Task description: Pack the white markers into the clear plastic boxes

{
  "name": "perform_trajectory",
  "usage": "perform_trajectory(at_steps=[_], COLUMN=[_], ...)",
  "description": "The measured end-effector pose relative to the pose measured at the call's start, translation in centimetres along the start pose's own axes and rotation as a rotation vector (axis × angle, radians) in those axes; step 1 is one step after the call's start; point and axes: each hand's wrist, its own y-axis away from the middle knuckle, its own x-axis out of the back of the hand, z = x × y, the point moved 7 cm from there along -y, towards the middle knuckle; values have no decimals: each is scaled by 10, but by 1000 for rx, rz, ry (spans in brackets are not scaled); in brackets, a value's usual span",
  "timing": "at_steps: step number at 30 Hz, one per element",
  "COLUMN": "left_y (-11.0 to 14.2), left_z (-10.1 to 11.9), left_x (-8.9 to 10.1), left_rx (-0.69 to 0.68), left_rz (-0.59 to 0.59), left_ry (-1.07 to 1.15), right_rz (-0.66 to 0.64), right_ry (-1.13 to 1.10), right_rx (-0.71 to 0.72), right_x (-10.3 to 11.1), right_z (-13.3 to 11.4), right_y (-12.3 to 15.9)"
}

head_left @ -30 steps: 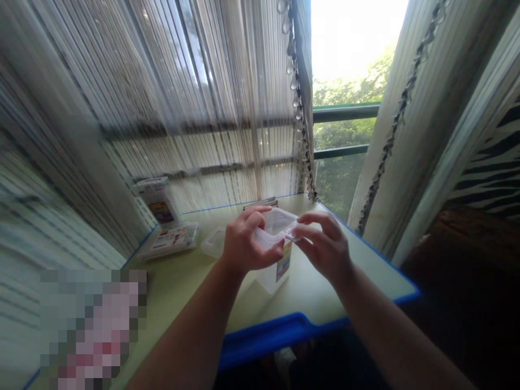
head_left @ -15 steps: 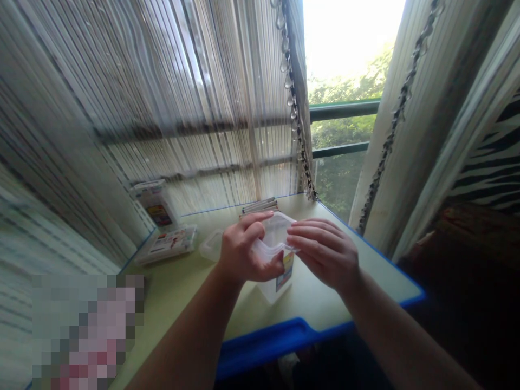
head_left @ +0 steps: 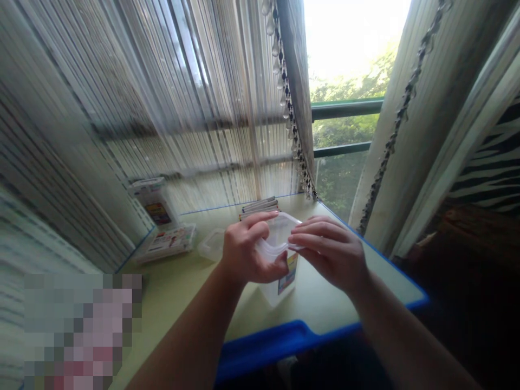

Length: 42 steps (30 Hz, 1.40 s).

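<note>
Above the desk (head_left: 325, 303), our left hand (head_left: 246, 252) pinched a clear lid (head_left: 278, 235) between curled fingers (head_left: 254, 221) and thumb. Our right hand's (head_left: 331, 252) fingers (head_left: 319, 230), pressed together, touched the lid's edge. Below stood a labelled tub (head_left: 276, 292); a second lid (head_left: 211, 245) lay nearby.

Here's the lid (head_left: 278, 236), clear plastic, thin and glossy, throwing back the light! Under it, a tub (head_left: 270, 295) of cloudy, smooth plastic with a paper label (head_left: 287, 273). The desk (head_left: 317, 303) looks smooth and matt, its edging (head_left: 264, 346) glossy blue plastic. Behind, a sheer striped curtain (head_left: 211, 108) of fine cloth, and a dark painted metal railing (head_left: 345, 110).
</note>
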Motion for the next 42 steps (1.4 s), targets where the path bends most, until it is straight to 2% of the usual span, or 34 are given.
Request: perform_trajectory(at_steps=[9, 14, 22, 25, 28, 29, 32, 34, 36, 42], left_y=[-5, -4, 4, 8, 13, 15, 19, 20, 20, 26], left_z=[-11, -14, -19, -26, -39, -43, -52, -55, -56, -59], left_x=[4, 4, 3, 2, -1, -2, -7, -8, -8, -15], left_rx=[69, 87, 57, 65, 149, 184, 253, 272, 276, 304], left_rz=[-31, -18, 39, 82, 110, 108, 89, 94, 95, -3], left_ry=[130, 195, 165, 141, 115, 115, 142, 135, 113, 79], right_rz=[-139, -104, -25, 57, 152, 147, 1, -91, -130, 6], right_ry=[26, 95, 58, 33, -179, -304, -633, -748, -806, -853], right_rx=[44, 94, 42, -73, -331, -425, -639, -718, -762, -867], right_x=[-4, -5, -9, -15, -27, -35, -66, -79, -85, -81], right_z=[1, -5, 5, 19, 47, 56, 71, 71, 69, 81], right_y=[-5, -5, -3, 6, 23, 29, 43, 46, 45, 45])
